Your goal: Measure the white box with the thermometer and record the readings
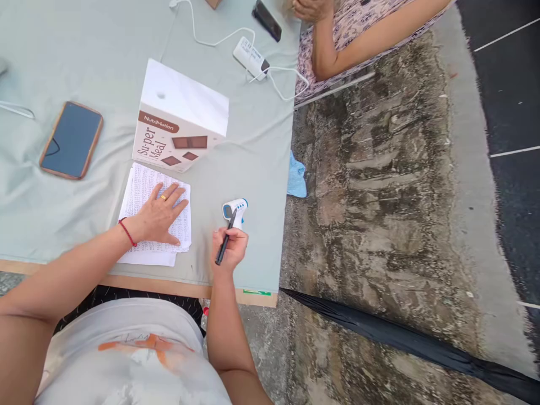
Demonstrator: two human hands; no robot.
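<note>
My left hand (162,216) lies flat with fingers spread on a stack of handwritten sheets (139,185). A black pen (223,247) is gripped in my right hand (236,244), its tip pointing away from me. Just beyond that hand is a white and blue infrared thermometer (239,205). The pen overlaps it in view, and part of its handle is hidden by my fingers, so I cannot tell whether they touch it. Behind the sheets stands a white and brown box (185,112) lettered "NutriMotion Su-per Meal".
A phone in a brown case (71,140) lies at the left. Toward the back right are a white device (248,56) with a white cable and a dark phone (267,19). Another person's arm (371,45) is beyond the right table edge, near a blue cloth-like item (297,177).
</note>
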